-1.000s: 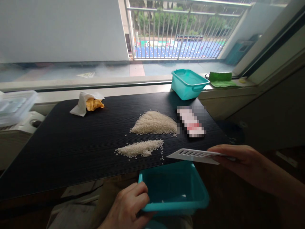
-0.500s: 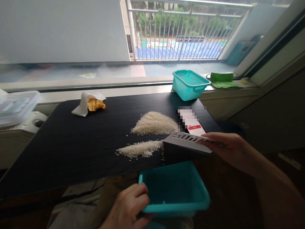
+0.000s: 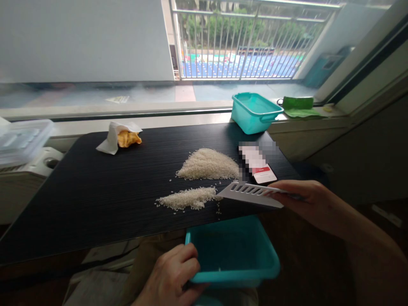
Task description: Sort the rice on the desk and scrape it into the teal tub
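My left hand (image 3: 175, 272) grips the left rim of a teal plastic basket (image 3: 236, 276), which sits below the table's front edge with a few pale grains inside. My right hand (image 3: 302, 197) holds a flat white slotted scraper (image 3: 248, 195) just over the table's right front part. The scraper's left edge is beside a small flat pile of rice (image 3: 188, 198); whether it touches the grains I cannot tell. Behind that lies a larger mound of rice (image 3: 208, 165). Stray grains trail from the small pile toward the table edge.
On the black table (image 3: 79, 195), a phone (image 3: 263, 168) lies beyond the scraper, and a white wrapper (image 3: 111, 138) with an orange-yellow cloth-like item (image 3: 128, 139) is at back left. Another teal basket (image 3: 255, 114) stands at back right by a green cloth (image 3: 299, 106).
My right hand and the scraper have come slightly down and nearer to me, from the big mound's edge toward the small pile. My left hand stays on the basket rim.
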`<act>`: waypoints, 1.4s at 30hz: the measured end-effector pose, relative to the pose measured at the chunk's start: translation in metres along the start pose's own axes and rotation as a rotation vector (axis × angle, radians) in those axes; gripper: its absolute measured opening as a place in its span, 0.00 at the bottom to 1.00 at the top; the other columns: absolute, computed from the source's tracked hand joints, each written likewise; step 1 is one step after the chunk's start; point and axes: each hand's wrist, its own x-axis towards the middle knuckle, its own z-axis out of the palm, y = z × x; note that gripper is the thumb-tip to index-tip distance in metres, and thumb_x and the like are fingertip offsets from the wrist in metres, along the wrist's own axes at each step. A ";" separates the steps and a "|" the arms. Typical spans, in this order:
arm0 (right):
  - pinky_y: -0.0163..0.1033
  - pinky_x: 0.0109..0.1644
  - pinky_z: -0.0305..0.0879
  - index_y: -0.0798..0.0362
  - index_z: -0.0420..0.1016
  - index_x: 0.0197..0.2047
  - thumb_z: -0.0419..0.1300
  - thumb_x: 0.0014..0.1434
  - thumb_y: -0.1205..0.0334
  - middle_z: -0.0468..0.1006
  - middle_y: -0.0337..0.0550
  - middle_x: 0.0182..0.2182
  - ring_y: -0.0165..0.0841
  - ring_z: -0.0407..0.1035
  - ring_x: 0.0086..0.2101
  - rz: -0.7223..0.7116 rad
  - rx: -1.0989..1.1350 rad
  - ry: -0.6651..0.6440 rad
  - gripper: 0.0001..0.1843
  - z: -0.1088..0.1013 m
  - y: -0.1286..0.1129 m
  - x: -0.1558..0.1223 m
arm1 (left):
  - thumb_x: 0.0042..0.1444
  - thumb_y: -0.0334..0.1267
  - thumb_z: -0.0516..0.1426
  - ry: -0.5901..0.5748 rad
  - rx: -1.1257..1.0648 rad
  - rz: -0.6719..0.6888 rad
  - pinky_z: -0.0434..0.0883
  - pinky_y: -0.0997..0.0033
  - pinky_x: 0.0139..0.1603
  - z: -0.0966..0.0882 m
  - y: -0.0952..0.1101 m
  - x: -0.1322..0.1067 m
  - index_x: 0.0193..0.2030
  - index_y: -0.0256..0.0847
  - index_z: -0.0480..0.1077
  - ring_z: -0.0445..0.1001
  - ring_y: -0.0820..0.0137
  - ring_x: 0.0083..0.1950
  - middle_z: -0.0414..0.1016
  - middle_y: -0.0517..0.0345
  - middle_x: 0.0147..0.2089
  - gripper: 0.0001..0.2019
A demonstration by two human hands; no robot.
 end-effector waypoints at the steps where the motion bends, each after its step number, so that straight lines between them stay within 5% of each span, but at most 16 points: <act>1: 0.36 0.36 0.71 0.53 0.83 0.40 0.58 0.62 0.45 0.83 0.43 0.34 0.39 0.75 0.34 0.006 0.006 -0.010 0.21 0.000 0.000 -0.002 | 0.61 0.34 0.55 -0.001 0.001 -0.001 0.63 0.75 0.30 0.000 0.000 0.000 0.26 0.40 0.62 0.71 0.71 0.31 0.71 0.60 0.32 0.12; 18: 0.36 0.35 0.73 0.53 0.83 0.41 0.60 0.59 0.42 0.84 0.46 0.34 0.39 0.76 0.32 0.080 0.106 -0.074 0.23 -0.002 -0.002 -0.011 | 0.66 0.40 0.53 -0.011 0.010 0.025 0.63 0.74 0.29 -0.001 0.000 0.001 0.26 0.40 0.63 0.70 0.71 0.30 0.70 0.59 0.32 0.15; 23: 0.35 0.31 0.71 0.52 0.84 0.37 0.59 0.60 0.43 0.84 0.44 0.30 0.38 0.76 0.30 0.045 0.017 -0.195 0.22 -0.003 -0.010 -0.014 | 0.66 0.40 0.53 0.002 -0.003 0.039 0.64 0.74 0.30 -0.002 0.001 0.002 0.27 0.41 0.63 0.71 0.71 0.31 0.71 0.59 0.32 0.15; 30: 0.36 0.36 0.72 0.50 0.83 0.40 0.59 0.62 0.46 0.84 0.43 0.35 0.39 0.77 0.34 -0.029 0.067 -0.048 0.18 -0.001 -0.012 -0.004 | 0.66 0.41 0.53 0.013 0.005 0.039 0.62 0.74 0.28 -0.001 0.000 0.000 0.26 0.41 0.61 0.71 0.71 0.30 0.70 0.59 0.31 0.16; 42: 0.34 0.40 0.71 0.47 0.81 0.44 0.56 0.65 0.52 0.84 0.40 0.37 0.34 0.76 0.36 -0.165 -0.044 -0.077 0.14 0.023 -0.021 0.026 | 0.68 0.42 0.51 0.058 0.058 0.033 0.62 0.75 0.27 -0.008 -0.004 -0.013 0.27 0.41 0.63 0.70 0.72 0.29 0.69 0.60 0.30 0.17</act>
